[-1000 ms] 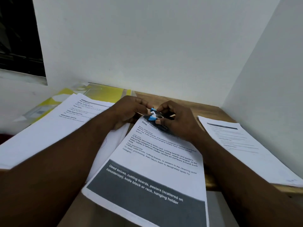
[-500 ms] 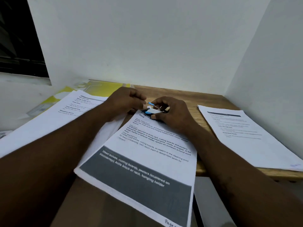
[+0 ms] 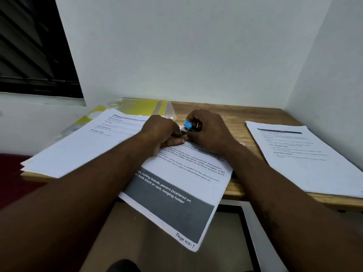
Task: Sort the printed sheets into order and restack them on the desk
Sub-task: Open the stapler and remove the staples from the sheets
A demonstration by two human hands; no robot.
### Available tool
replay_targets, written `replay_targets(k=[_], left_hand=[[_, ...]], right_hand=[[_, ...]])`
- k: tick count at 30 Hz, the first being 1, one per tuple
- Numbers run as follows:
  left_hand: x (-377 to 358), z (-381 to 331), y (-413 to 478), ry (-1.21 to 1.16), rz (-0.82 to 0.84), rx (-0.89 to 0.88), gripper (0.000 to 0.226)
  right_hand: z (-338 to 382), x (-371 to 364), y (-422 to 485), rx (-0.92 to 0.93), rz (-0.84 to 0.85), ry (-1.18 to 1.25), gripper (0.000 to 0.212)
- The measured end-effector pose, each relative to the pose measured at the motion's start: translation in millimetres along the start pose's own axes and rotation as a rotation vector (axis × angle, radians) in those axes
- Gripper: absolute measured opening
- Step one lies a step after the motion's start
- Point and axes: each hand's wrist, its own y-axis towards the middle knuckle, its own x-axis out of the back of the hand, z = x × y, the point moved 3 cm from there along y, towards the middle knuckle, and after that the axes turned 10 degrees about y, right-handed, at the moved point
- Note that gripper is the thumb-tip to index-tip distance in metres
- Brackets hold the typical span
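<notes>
A printed sheet with a dark grey band and a handwritten page number (image 3: 176, 185) lies tilted across the front of the wooden desk (image 3: 235, 118), its lower part hanging over the edge. My left hand (image 3: 161, 130) rests curled on the sheet's top end. My right hand (image 3: 208, 130) grips a small blue and black clip-like thing (image 3: 188, 126) at the top edge of that sheet. What my left fingers pinch is hidden. One stack of printed sheets (image 3: 84, 146) lies to the left, another stack (image 3: 302, 154) to the right.
A yellow plastic folder (image 3: 141, 107) lies under the left stack at the back. White walls close the desk at the back and on the right. A dark window (image 3: 33, 46) is at upper left. A dark red surface (image 3: 11, 183) lies at the far left.
My head has come closer and lower, so the sheet's handwritten page number now shows. Both hands stay at the sheet's top end, working the blue clip.
</notes>
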Motion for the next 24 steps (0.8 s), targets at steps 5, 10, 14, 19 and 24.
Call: replay_targets(k=[5,10,14,19,24], left_hand=[[-10.4,1.5,-7.1,-0.108,0.032,-0.029,0.012],[-10.4,7.4,-1.5,-0.079,-0.046,-0.092,0.024],[-9.4,11.3,1.4,-0.068,-0.105,-0.122,0.03],[-9.1,14.5,4.5,-0.063,-0.128,-0.158,0.028],[-9.1,15.3,6.6,-0.038,-0.116,-0.176,0.02]], right_hand=[[-1.3,1.0,-0.7,0.012,-0.019,0.008,0.028],[0.3,5.5,-0.9,0.023,-0.006,0.027,0.031],[0.1,11.7,0.2,-0.023,0.012,0.115,0.035],[0.3,15.7,1.8,-0.038,0.045,0.131,0.039],[1.8,16.6,0.6,-0.023,0.053,0.127,0.051]])
